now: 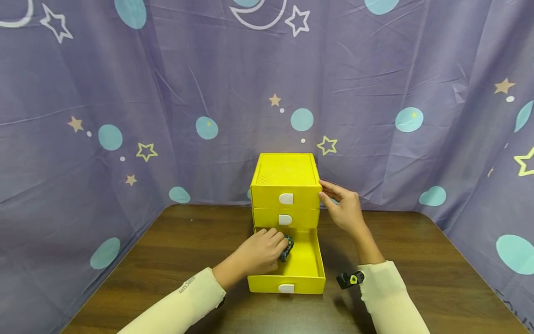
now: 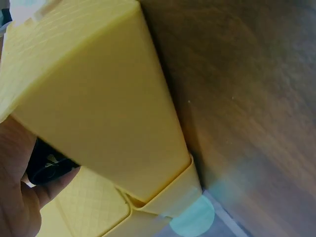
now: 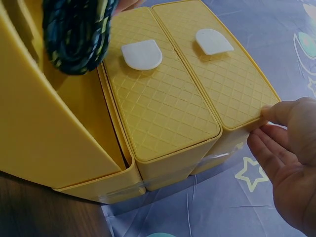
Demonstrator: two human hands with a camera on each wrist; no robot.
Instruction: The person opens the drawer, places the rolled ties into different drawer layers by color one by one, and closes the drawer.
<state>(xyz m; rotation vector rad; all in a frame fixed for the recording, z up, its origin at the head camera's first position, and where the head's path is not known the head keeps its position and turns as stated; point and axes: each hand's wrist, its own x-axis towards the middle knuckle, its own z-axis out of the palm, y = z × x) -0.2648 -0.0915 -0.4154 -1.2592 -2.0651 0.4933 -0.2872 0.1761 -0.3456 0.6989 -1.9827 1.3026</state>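
A yellow drawer cabinet (image 1: 286,172) with three stacked drawers stands on the table, its bottom drawer (image 1: 306,255) pulled out. Over that drawer, my left hand (image 1: 263,250) holds a dark blue-green patterned bundle (image 1: 287,248) with curled fingers. The bundle (image 3: 76,34) looks like rolled or folded fabric in the right wrist view; only its dark side shows in the left wrist view. My right hand (image 1: 344,208) rests at the cabinet's upper right front corner. There the thumb (image 3: 279,112) touches the front edge, and the other fingers lie along the side.
White tab handles (image 1: 286,198) mark each drawer front; the upper two drawers are closed. The brown wooden table (image 1: 200,241) extends to both sides. Behind it hangs a purple curtain (image 1: 233,176) with moons and stars. A black wrist camera (image 1: 349,279) sits at the right cuff.
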